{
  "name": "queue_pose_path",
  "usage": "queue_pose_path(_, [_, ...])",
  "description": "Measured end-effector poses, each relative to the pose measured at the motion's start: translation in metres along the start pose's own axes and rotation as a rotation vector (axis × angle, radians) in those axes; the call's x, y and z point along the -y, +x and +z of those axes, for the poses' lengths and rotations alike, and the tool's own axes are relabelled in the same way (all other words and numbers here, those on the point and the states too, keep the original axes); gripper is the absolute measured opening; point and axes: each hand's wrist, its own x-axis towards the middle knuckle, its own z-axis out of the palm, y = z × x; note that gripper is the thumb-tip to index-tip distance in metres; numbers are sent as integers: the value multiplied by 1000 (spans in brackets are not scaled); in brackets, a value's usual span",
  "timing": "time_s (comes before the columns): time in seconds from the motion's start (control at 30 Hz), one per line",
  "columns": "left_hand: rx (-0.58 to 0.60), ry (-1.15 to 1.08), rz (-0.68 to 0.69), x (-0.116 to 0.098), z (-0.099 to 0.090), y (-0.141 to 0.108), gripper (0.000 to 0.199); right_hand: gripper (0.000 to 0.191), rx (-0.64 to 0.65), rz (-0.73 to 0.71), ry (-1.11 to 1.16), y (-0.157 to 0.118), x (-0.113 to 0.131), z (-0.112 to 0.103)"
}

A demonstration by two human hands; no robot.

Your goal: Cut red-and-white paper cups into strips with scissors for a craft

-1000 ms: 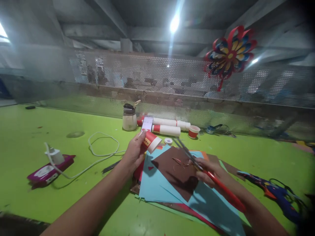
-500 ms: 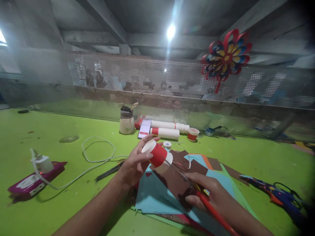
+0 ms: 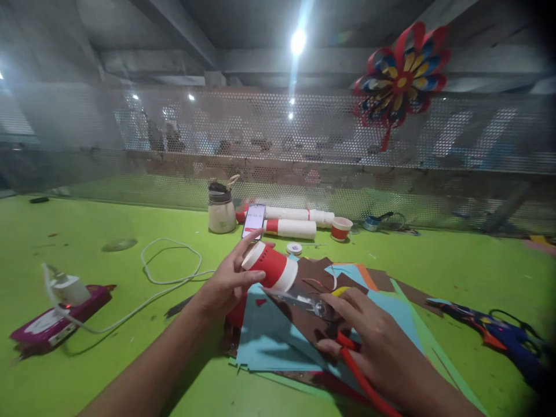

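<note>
My left hand [image 3: 228,278] grips a red and white paper cup [image 3: 274,267] near its rim. The cup is tilted on its side, with a row of small dark marks along the red band. In my right hand [image 3: 360,324] are red-handled pliers [image 3: 304,302], blurred, so their exact kind is uncertain. Their shiny metal end points left, just below the cup's white base; whether they touch is unclear. Under both hands lie blue paper sheets [image 3: 278,341] and brown paper sheets [image 3: 310,269].
Behind stand a bottle [image 3: 222,214], a phone [image 3: 254,221], stacked paper cups [image 3: 295,229] and another red cup [image 3: 341,229]. A purple power strip [image 3: 61,318] with a white cable [image 3: 143,304] lies left. At right rests a dark blue glue gun [image 3: 486,330]. Perforated panels [image 3: 260,130] border the table.
The metal end of the pliers has moved off the cup's side to below its base, and its flat face shows more. The cup has shifted slightly left and up.
</note>
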Motion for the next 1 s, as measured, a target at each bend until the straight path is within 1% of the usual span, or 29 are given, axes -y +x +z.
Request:
queue_pose_path(0.1, [48, 19, 38, -1, -5, 0, 67, 38, 54, 83, 112, 3, 0, -4])
queue_pose_path(0.2, [118, 47, 58, -2, -9, 0, 59, 36, 84, 123, 201, 5, 3, -7])
queue_pose_path(0.3, [133, 44, 54, -3, -9, -1, 59, 34, 103, 129, 219, 4, 5, -5])
queue_pose_path(0.4, [121, 4, 23, -4, -5, -1, 64, 33, 121, 119, 150, 3, 4, -1])
queue_pose_path(0.47, [93, -46, 4, -4, -2, -1, 65, 37, 100, 106, 68, 2, 1, 3])
queue_pose_path(0.6, [-77, -66, -3, 0, 1, 3, 42, 39, 50, 51, -69, 0, -6, 7])
queue_pose_path(0.67, [-110, -47, -5, 3, 1, 4, 37, 39, 46, 42, -90, 0, -7, 8])
queue_pose_path(0.83, [-78, -29, -31, 11, 2, 4, 49, 38, 52, 52, -92, 0, -3, 8])
queue_pose_path(0.9, [-94, -9, -43, 12, 2, 5, 52, 37, 54, 70, -82, 1, -2, 9])
queue_pose_path(1.0, [-151, 21, 4, 9, -1, 9, 53, 36, 52, 105, -27, 3, -3, 9])
